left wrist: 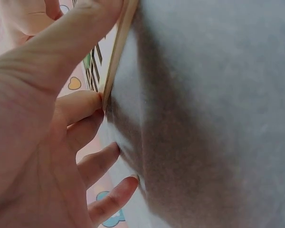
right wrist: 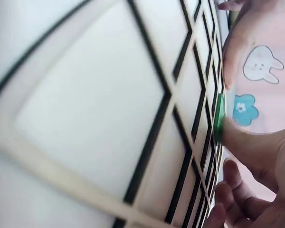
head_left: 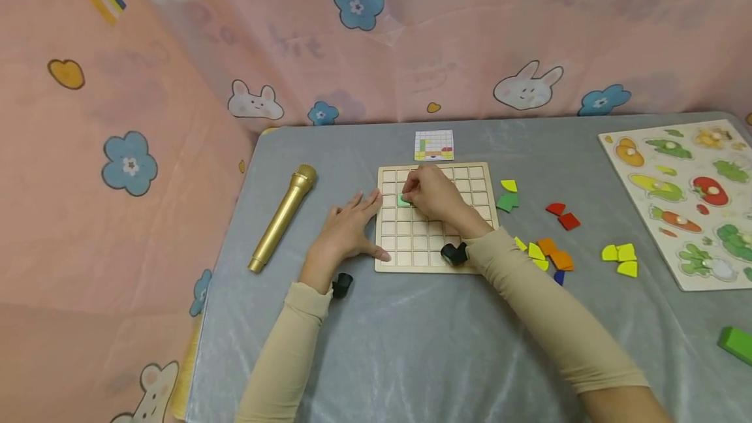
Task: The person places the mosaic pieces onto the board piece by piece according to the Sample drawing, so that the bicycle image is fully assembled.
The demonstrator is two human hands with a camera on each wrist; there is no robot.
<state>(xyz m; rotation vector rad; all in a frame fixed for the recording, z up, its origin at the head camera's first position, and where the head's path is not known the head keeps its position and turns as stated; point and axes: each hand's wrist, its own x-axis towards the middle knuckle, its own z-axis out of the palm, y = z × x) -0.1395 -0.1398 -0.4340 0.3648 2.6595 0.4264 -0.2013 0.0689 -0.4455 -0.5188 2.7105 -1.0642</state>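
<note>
A square wooden grid board [head_left: 405, 242] lies on the grey cloth. My left hand [head_left: 346, 230] is spread at its left side, thumb by the lower left corner and fingertips along the edge. In the left wrist view, the index fingertip touches the board's wooden rim [left wrist: 115, 59]. Over the upper left cells, my right hand [head_left: 436, 196] pinches a green tile [head_left: 402, 201]. The right wrist view shows the thumb against the green tile [right wrist: 220, 116], low over the grid. Behind the board lies a small pattern card [head_left: 433, 142] with coloured squares.
Right of the board lie green pieces [head_left: 508, 202], red pieces [head_left: 568, 220], orange pieces [head_left: 555, 254] and yellow pieces [head_left: 623, 253]. A vegetable puzzle board [head_left: 670, 211] occupies the far right, with a green block [head_left: 736, 343] nearer. A gold microphone [head_left: 283, 217] lies at left.
</note>
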